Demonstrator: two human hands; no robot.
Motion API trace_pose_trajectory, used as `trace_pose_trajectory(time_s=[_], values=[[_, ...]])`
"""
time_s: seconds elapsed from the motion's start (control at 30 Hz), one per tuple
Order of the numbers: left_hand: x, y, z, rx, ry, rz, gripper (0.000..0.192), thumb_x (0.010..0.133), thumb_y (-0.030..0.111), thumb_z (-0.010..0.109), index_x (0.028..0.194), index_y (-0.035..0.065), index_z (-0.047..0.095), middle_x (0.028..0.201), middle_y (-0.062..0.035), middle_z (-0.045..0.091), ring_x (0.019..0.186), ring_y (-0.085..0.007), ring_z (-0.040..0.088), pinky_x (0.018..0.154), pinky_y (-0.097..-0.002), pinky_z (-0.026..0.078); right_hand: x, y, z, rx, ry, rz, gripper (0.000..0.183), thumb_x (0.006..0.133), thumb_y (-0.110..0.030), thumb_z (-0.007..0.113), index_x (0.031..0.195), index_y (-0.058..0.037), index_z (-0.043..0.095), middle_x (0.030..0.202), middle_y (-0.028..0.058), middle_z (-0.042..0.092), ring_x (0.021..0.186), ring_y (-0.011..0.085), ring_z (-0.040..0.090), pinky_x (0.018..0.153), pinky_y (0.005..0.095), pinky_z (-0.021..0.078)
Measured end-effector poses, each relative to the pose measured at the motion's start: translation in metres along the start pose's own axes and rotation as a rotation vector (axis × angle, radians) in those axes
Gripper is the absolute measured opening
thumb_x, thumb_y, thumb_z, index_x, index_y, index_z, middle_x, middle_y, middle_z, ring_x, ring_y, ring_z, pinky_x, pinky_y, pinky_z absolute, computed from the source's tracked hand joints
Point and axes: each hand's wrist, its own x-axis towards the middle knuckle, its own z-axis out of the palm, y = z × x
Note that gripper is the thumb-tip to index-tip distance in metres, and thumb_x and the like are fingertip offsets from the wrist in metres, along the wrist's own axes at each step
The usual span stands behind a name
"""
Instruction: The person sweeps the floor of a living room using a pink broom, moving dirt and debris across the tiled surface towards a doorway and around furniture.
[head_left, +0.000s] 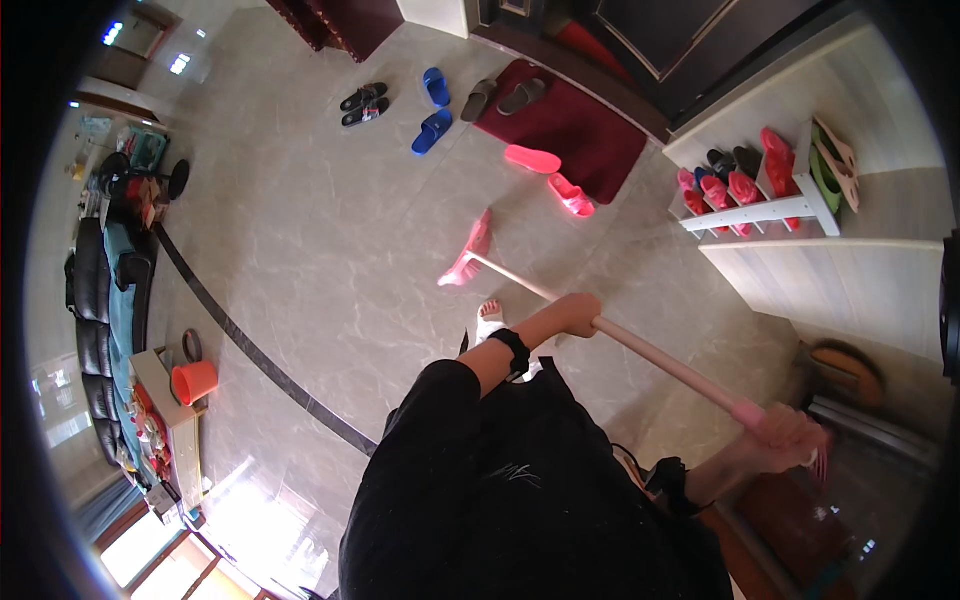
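A broom with a pale pink handle (660, 356) runs slantwise across the view in front of my body. My left hand (579, 315) grips the handle partway down. Near its upper end, my right hand (791, 435) is closed around the pink grip and looks slightly blurred. The pink broom head (469, 251) rests on or just over the grey marbled tile floor (360, 247). Closest to the head are two pink slippers, one on the floor (571, 196) and one at the mat's edge (532, 159). One of my feet (491, 311) shows below the head.
A dark red doormat (607, 150) lies before a dark door (667, 37). Blue slippers (432, 132) and black slippers (365, 105) sit left of it. A white shoe rack (765, 214) stands at right. An orange bin (195, 382), a table (176, 412) and a black sofa (94, 330) line the left.
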Motion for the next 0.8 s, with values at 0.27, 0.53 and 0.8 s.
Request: trace_pose_trajectory(time_s=[0.27,0.53,0.8], values=[[0.005,0.010,0.005,0.051,0.003,-0.006,0.015,0.061,0.019,0.055,0.059,0.0059,0.060,0.065,-0.0149,0.059,0.063,-0.0331,0.057,0.058,-0.0415,0.046,0.010,-0.014,-0.042,-0.126,0.081,0.182,0.039,0.091,-0.020,0.030,0.053,-0.0126,0.025,0.040,-0.0008,0.027,0.032,0.0062,0.020,0.030,0.0204,0.0167],[0.012,0.041,0.007,-0.045,-0.005,0.044,0.014,0.063,0.018,0.054,0.058,0.0054,0.059,0.064,-0.0150,0.059,0.064,-0.0331,0.057,0.058,-0.0417,0.045,0.022,-0.037,-0.005,-0.195,-0.098,0.030,0.036,0.090,-0.022,0.030,0.056,-0.0120,0.025,0.041,-0.0007,0.026,0.032,0.0062,0.021,0.031,0.0191,0.0164],[-0.011,-0.035,-0.011,-0.144,0.103,-0.064,0.011,0.063,0.016,0.055,0.067,0.0062,0.059,0.071,-0.0147,0.059,0.071,-0.0329,0.056,0.062,-0.0414,0.044,-0.001,0.062,0.022,-0.069,-0.064,0.042,0.032,0.089,-0.021,0.032,0.059,-0.0114,0.025,0.044,-0.0015,0.025,0.033,0.0047,0.022,0.032,0.0177,0.0172]])
